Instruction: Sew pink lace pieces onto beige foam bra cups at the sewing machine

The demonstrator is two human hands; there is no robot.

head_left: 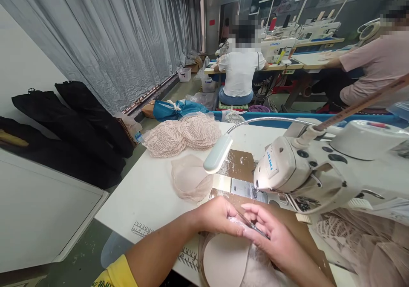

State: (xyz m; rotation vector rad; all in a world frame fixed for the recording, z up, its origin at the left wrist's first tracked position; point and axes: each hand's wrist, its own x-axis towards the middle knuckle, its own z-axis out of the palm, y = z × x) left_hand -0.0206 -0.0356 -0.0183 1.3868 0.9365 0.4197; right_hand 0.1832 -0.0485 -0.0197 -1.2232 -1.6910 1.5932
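1. Grey curtain (143, 35) hangs along the far left of the sewing room; beyond my table (150, 193), a person in a white top (240, 71) sits at another machine, and one in a pink top (380, 61) is at the far right.
2. My sewing machine (277, 167) stands to the right of my hands, its head end turned toward the middle of the table. The lamp (219, 155) bends left on its flexible neck, probably to light the needle area.
3. I have the pale cup piece (226, 259) at the near edge of the table, just below my hands, perhaps to see its edge closely. Sheer fabric spreads around it.
4. My left hand (220, 216) pinches the gathered edge, seemingly to keep it steady; my two hands meet there, thumbs close together.
5. My right hand (277, 231) curls around a slim dark metal tool (260, 230), perhaps thread snips, its far end angled toward my left fingers. I can't make out whether its blades are parted.
6. One mesh cup (190, 176) lies left of the machine, with stacked lace pieces (200, 131) farther off, both likely left there for easy reach. More lace (354, 240) heaps at the near right.
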